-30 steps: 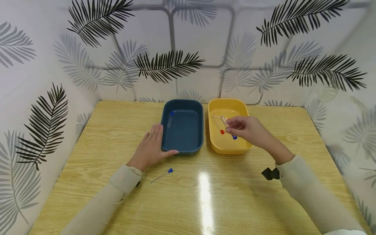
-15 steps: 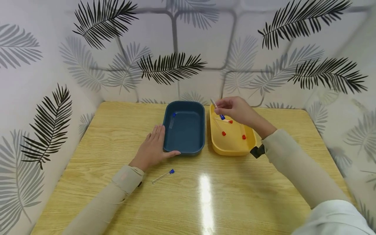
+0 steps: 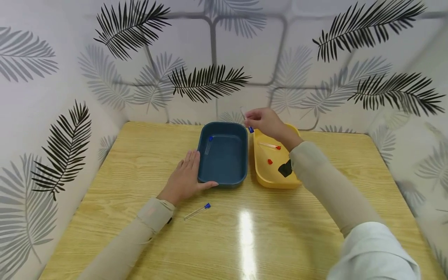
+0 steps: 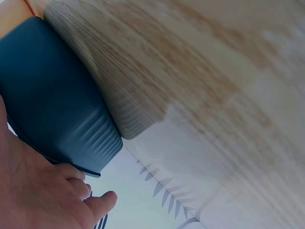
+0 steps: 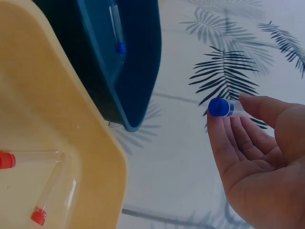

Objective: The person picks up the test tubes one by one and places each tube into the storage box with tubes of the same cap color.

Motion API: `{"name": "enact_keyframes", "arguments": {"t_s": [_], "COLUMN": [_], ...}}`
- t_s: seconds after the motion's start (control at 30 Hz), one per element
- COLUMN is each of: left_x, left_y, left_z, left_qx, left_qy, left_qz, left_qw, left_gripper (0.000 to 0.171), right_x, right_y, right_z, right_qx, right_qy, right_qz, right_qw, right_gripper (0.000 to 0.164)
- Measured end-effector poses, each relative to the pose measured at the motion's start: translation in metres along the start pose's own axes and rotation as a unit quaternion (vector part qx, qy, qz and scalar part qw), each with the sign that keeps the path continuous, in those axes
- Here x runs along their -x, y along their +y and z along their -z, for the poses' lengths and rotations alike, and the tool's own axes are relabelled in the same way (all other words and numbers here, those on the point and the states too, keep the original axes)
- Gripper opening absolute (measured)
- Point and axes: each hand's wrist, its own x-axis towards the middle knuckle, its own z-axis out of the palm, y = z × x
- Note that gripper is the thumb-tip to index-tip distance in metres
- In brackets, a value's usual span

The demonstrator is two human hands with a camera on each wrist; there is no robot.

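My right hand (image 3: 267, 122) pinches a clear test tube with a blue cap (image 5: 219, 107) between thumb and fingers. It is raised over the far side, near the gap between the two bins. My left hand (image 3: 183, 177) rests against the dark blue bin (image 3: 227, 161), straight fingers along its left side and thumb at the near edge. Inside that bin lies another blue-capped test tube (image 3: 209, 145). The yellow bin (image 3: 276, 183) holds red-capped test tubes (image 3: 270, 146), partly hidden by my right arm. A blue-capped test tube (image 3: 197, 212) lies on the table before the blue bin.
Both bins stand side by side near the back edge of the wooden table (image 3: 280, 241). Behind them rises a white leaf-patterned wall covering (image 3: 245, 58). A black item (image 3: 285, 168) at the right cuff hangs over the yellow bin.
My right hand has lifted the blue-capped test tube from the yellow bin and carried it up and left toward the blue bin. My left hand has stayed on the blue bin.
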Motion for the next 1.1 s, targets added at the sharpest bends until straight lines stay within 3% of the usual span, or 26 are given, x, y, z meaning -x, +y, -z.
{"name": "enact_keyframes", "arguments": {"t_s": [0.57,1.1], "left_x": [0.000,0.000], "left_y": [0.001,-0.001], "left_z": [0.002,0.000], "left_qx": [0.006,0.004], "left_qy": [0.003,0.001], "left_qz": [-0.003,0.001], "left_qw": [1.0000,1.0000], "left_gripper": [0.120,0.120], "right_x": [-0.039,-0.057], "right_y": [0.015,0.025], "right_z": [-0.042,-0.069], "right_qx": [-0.022,-0.036], "right_qy": [-0.021,-0.086], "right_qz": [-0.047,-0.111], "right_qw": [0.998,0.989], "right_gripper": [0.035,0.024]}}
